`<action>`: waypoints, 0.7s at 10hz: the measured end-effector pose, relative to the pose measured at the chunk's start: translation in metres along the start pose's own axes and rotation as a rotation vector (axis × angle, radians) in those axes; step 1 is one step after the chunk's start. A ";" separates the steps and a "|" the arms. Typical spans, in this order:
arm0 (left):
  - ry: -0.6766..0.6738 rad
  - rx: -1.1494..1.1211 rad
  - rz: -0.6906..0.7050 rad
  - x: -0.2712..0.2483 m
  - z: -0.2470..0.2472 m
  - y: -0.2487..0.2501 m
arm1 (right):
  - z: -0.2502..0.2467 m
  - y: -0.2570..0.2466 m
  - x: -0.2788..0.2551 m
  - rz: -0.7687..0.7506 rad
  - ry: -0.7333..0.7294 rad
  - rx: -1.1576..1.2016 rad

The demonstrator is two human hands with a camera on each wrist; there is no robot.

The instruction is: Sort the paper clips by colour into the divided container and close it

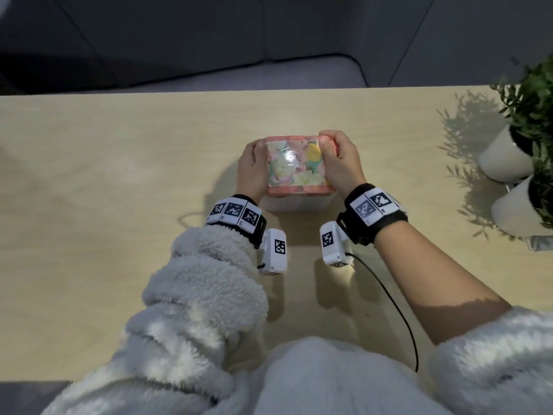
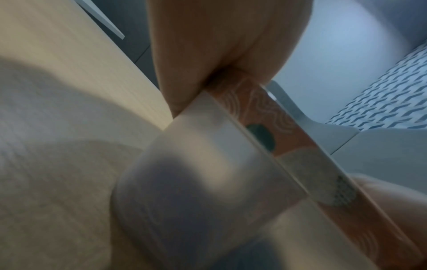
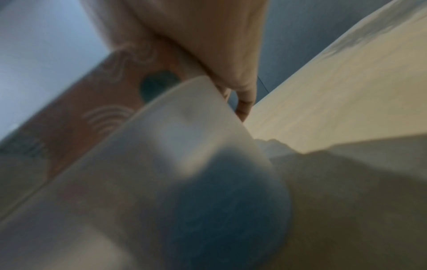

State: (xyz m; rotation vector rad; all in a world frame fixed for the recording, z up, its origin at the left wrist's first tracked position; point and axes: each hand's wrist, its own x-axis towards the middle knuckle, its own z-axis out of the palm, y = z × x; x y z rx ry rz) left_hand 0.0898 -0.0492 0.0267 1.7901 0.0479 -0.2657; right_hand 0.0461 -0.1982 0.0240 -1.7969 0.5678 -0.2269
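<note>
Holding: both hands clasp the pink patterned lid (image 1: 294,166) over the white container (image 1: 296,203), mid-surface, just in front of the person.
Left hand (image 1: 253,167): fingers curled round the lid's left edge; grip closed on it.
Right hand (image 1: 339,161): fingers wrapped over the lid's right far corner; grip closed on it.
Lid: sits on the container body; whether fully seated, cannot tell.
Surface (image 1: 104,175): pale wood.
Right edge: two potted plants (image 1: 520,145) in white pots, well apart from the container.
</note>
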 end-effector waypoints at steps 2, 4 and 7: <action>-0.010 0.081 0.043 0.011 0.001 -0.003 | 0.004 0.001 -0.003 -0.038 0.066 -0.031; -0.012 0.051 0.066 0.008 0.001 -0.001 | 0.002 -0.004 -0.001 -0.040 0.059 -0.080; 0.052 -0.015 -0.021 -0.007 -0.021 0.006 | -0.035 -0.027 -0.018 -0.064 0.091 0.025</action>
